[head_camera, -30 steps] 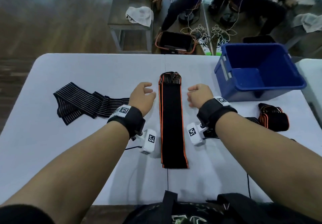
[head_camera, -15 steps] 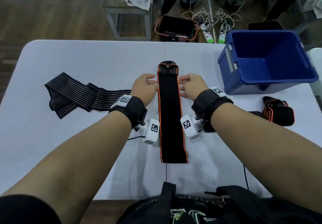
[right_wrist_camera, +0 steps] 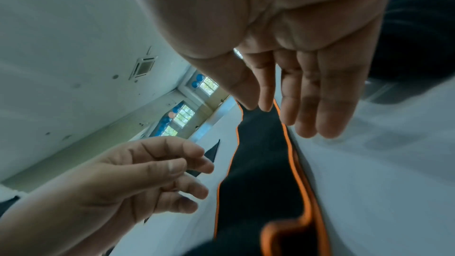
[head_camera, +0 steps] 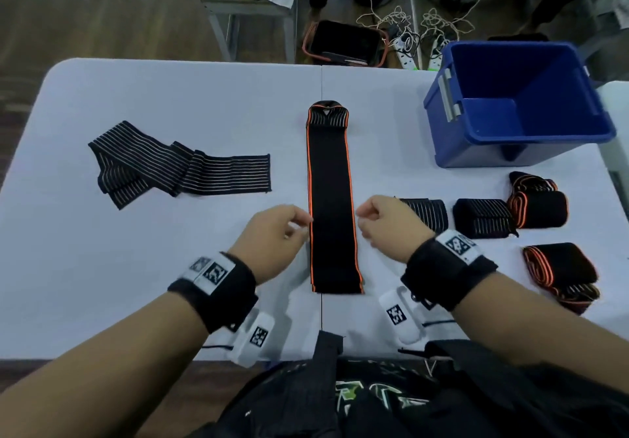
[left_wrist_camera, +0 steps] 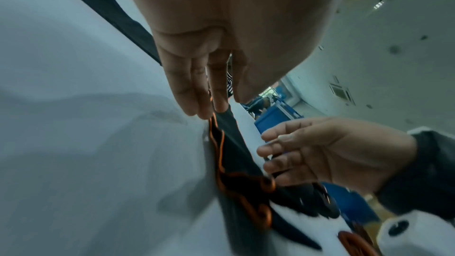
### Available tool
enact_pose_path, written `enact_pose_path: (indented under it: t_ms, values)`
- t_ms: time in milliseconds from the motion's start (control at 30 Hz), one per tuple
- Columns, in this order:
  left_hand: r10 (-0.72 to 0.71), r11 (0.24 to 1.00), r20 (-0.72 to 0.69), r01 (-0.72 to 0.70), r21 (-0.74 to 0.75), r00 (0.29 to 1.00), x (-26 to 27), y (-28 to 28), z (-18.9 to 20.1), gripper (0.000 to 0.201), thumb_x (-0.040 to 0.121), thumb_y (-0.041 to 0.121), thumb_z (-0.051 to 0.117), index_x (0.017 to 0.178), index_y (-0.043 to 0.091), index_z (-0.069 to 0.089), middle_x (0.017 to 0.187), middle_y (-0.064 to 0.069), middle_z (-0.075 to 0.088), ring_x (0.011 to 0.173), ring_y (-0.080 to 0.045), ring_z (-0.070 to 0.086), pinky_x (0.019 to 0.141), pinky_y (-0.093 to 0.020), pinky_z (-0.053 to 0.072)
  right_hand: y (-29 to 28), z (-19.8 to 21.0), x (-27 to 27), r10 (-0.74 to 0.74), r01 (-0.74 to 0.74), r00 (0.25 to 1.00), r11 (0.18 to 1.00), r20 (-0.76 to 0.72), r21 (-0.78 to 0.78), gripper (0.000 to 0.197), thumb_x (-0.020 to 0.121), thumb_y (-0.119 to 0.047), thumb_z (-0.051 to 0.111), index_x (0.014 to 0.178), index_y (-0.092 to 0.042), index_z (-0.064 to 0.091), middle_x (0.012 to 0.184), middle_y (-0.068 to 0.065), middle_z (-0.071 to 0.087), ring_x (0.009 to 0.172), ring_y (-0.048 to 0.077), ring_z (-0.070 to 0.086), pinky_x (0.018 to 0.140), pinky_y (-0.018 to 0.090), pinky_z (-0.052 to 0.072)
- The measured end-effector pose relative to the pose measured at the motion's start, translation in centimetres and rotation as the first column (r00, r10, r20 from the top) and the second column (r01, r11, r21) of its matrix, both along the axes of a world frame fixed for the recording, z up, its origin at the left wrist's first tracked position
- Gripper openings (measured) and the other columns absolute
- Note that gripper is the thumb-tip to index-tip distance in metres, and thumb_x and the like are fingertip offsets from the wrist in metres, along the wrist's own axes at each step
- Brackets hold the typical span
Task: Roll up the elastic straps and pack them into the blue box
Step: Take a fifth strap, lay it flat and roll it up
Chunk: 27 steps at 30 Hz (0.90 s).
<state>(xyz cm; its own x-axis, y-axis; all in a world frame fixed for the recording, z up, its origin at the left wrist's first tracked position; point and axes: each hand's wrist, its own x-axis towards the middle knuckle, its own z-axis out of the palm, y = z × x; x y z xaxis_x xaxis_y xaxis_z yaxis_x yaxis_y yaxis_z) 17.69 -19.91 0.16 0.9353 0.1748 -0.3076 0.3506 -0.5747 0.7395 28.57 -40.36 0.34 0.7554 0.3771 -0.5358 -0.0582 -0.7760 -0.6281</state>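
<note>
You'd laid the orange-edged strap flat — both hands, L & R, loose, holding nothing; next, roll from near end.

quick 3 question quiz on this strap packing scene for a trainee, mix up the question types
1. True or false: the blue box already holds a rolled strap.
2. Multiple choice: where does the orange-edged strap lie? A) flat between the left hand and right hand B) draped over the box rim C) bunched on the striped strap
3. Fill in: the rolled straps sit on the table to the person's ____ side.

Key: 1 false, no strap shows in the part of the box in view; 2 A; 3 right.
</note>
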Motion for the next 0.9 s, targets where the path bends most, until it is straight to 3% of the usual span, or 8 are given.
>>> enact_pose_path:
  t_ms: [100, 200, 300, 400, 467, 600, 733, 900]
  values:
    - [-0.133, 0.991, 0.015, 0.133, 0.010, 0.991, -3.3, -0.8, -1.0, 0.035, 0.090, 0.005, 0.055, 0.109, 0.031, 0.067, 0.101, 0.017, 0.063, 0.093, -0.001, 0.063, 0.082, -0.016, 0.050, -1.4, 0.6, -2.7, 0.127, -0.125, 0.991, 0.991, 0.048, -0.048, 0.032, 0.088, -0.003, 0.048, 0.112, -0.018, 0.063, 0.107, -0.001, 0.066, 0.103, 0.017, 0.062, 0.097, 0.031, 0.049]
    - [-0.139, 0.990, 0.010, 0.139, 0.002, 0.990, -4.9, -1.7, -1.9, 0.041, 0.087, 0.000, 0.053, 0.117, 0.025, 0.067, 0.107, 0.013, 0.064, 0.102, -0.004, 0.062, 0.088, -0.022, 0.053, -2.2, 0.4, -4.2, 0.159, -0.157, 0.987, 0.982, 0.012, -0.103, 0.039, 0.083, 0.001, 0.046, 0.113, -0.018, 0.062, 0.107, -0.003, 0.066, 0.103, 0.016, 0.061, 0.095, 0.031, 0.050]
    - [-0.073, 0.997, 0.019, 0.073, -0.021, 0.997, -5.5, -2.3, -2.4, 0.038, 0.085, 0.003, 0.062, 0.118, 0.021, 0.068, 0.109, 0.006, 0.069, 0.101, -0.007, 0.066, 0.090, -0.029, 0.056, -2.7, -0.1, -5.4, 0.152, -0.153, 0.988, 0.987, -0.014, -0.055, 0.037, 0.080, -0.002, 0.060, 0.113, -0.020, 0.063, 0.110, -0.001, 0.067, 0.093, 0.012, 0.062, 0.087, 0.026, 0.053]
    - [-0.060, 0.998, 0.041, 0.060, 0.008, 0.997, -5.7, -2.9, -2.4, 0.041, 0.082, 0.001, 0.068, 0.118, 0.018, 0.069, 0.107, 0.004, 0.070, 0.097, -0.010, 0.067, 0.092, -0.023, 0.053, -3.2, -0.4, -6.6, 0.171, -0.171, 0.985, 0.985, -0.007, -0.034, 0.051, 0.077, -0.006, 0.070, 0.125, -0.020, 0.059, 0.116, -0.004, 0.063, 0.091, 0.009, 0.059, 0.077, 0.016, 0.047]
    - [-0.066, 0.997, 0.041, 0.065, 0.033, 0.997, -5.8, -3.1, -2.2, 0.040, 0.082, 0.002, 0.070, 0.119, 0.018, 0.069, 0.107, 0.004, 0.069, 0.096, -0.010, 0.066, 0.090, -0.014, 0.050, -3.4, -0.5, -7.3, 0.238, -0.234, 0.970, 0.969, 0.046, -0.078, 0.060, 0.076, -0.010, 0.075, 0.133, -0.019, 0.056, 0.120, -0.005, 0.058, 0.099, 0.009, 0.056, 0.085, 0.018, 0.045]
    - [-0.090, 0.995, 0.064, 0.087, 0.049, 0.994, -6.4, -3.2, -2.3, 0.045, 0.078, 0.002, 0.073, 0.119, 0.021, 0.069, 0.113, 0.004, 0.069, 0.103, -0.012, 0.065, 0.097, -0.026, 0.051, -3.5, -0.7, -8.0, 0.318, -0.303, 0.940, 0.945, 0.127, -0.125, 0.070, 0.075, -0.017, 0.079, 0.140, -0.015, 0.051, 0.129, 0.001, 0.053, 0.116, 0.016, 0.056, 0.093, 0.021, 0.041]
    - [-0.150, 0.988, 0.162, 0.141, 0.069, 0.975, -6.9, -3.5, -2.7, 0.046, 0.071, 0.003, 0.077, 0.113, 0.020, 0.069, 0.112, 0.004, 0.066, 0.102, -0.015, 0.064, 0.094, -0.034, 0.054, -3.3, -0.9, -8.1, 0.326, -0.304, 0.928, 0.942, 0.177, -0.143, 0.061, 0.073, -0.019, 0.081, 0.130, -0.011, 0.059, 0.125, 0.005, 0.052, 0.109, 0.020, 0.057, 0.092, 0.027, 0.046]
    - [-0.050, 0.999, 0.155, 0.051, -0.004, 0.987, -7.2, -3.8, -3.0, 0.047, 0.071, 0.000, 0.081, 0.112, 0.019, 0.069, 0.112, 0.003, 0.065, 0.103, -0.012, 0.063, 0.093, -0.027, 0.055, -3.5, -1.7, -8.2, 0.355, -0.328, 0.907, 0.933, 0.225, -0.151, 0.058, 0.078, -0.023, 0.079, 0.132, -0.013, 0.059, 0.123, 0.000, 0.051, 0.109, 0.018, 0.056, 0.089, 0.021, 0.039]
